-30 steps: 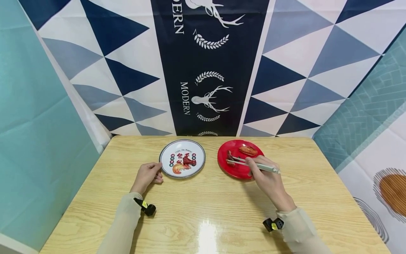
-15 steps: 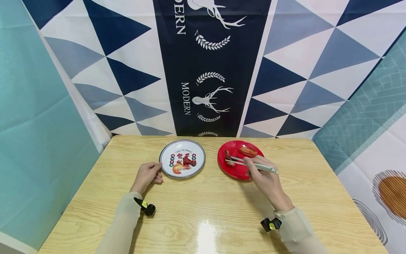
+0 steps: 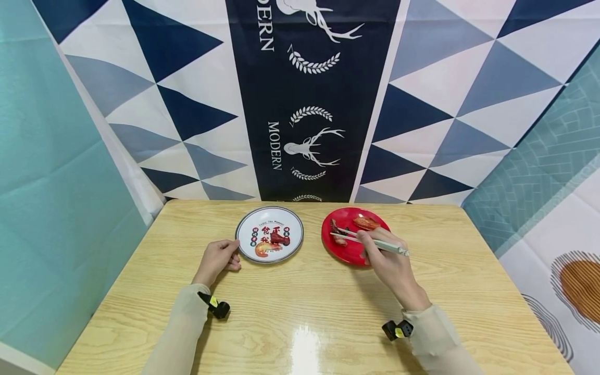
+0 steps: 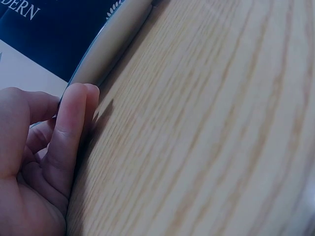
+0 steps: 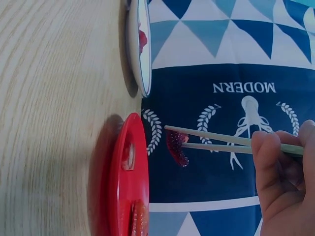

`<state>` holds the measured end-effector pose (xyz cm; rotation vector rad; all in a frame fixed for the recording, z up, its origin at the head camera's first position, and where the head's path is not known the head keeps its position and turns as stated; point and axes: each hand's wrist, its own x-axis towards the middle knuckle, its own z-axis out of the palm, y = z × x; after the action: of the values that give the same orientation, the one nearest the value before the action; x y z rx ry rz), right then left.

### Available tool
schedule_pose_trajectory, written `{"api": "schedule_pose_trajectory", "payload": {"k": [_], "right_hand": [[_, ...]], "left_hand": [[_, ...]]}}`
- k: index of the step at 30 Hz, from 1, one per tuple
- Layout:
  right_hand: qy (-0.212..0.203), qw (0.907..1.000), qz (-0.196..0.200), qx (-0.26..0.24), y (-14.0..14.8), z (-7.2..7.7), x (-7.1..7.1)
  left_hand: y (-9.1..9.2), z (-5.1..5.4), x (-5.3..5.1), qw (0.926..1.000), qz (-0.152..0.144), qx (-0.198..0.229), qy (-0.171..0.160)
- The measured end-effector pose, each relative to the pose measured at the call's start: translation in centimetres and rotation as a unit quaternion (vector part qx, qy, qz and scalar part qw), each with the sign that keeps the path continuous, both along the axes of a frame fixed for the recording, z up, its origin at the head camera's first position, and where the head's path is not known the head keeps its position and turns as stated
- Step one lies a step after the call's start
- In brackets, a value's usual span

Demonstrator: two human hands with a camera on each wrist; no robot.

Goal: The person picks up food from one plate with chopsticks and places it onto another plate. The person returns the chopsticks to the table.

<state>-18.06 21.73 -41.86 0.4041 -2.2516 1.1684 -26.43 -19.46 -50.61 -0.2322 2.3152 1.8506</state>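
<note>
My left hand (image 3: 218,261) pinches the left rim of a white plate (image 3: 245,225); the left wrist view shows thumb and fingers (image 4: 71,123) at the plate's edge (image 4: 106,51). On it lie a shrimp-like piece (image 3: 263,249) and a dark red piece (image 3: 280,239). In my right hand (image 3: 392,263) are pale green chopsticks (image 3: 391,247). Their tips hold a dark reddish curved piece (image 5: 176,147), raised off the red plate (image 5: 115,196) in the right wrist view. That plate (image 3: 349,256) bears a pale brownish piece (image 3: 340,240) and an orange-brown piece (image 3: 366,223).
Both plates stand near the far edge of the wooden table (image 3: 300,302), with bare wood between them. A patterned cloth (image 3: 309,94) hangs behind it. A teal sheet (image 3: 56,182) is at the left, and more patterned cloth (image 3: 553,250) is at the right.
My right hand and the chopsticks have shifted slightly left, and the dark piece at their tips has moved left with them. My left hand and the white plate have stayed in place.
</note>
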Motion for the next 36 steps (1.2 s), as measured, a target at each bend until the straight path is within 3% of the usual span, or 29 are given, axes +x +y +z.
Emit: {"api": "schedule_pose_trajectory", "payload": {"k": [8, 36], "right_hand": [[0.003, 0.9999, 0.001, -0.01, -1.2, 0.8, 0.2], [-0.003, 0.9988, 0.036, -0.034, -3.5, 0.6, -1.0]], "left_hand": [[0.0, 0.1, 0.0, 1.0, -0.001, -0.002, 0.0], [0.0, 0.2, 0.0, 1.0, 0.001, -0.003, -0.001]]}}
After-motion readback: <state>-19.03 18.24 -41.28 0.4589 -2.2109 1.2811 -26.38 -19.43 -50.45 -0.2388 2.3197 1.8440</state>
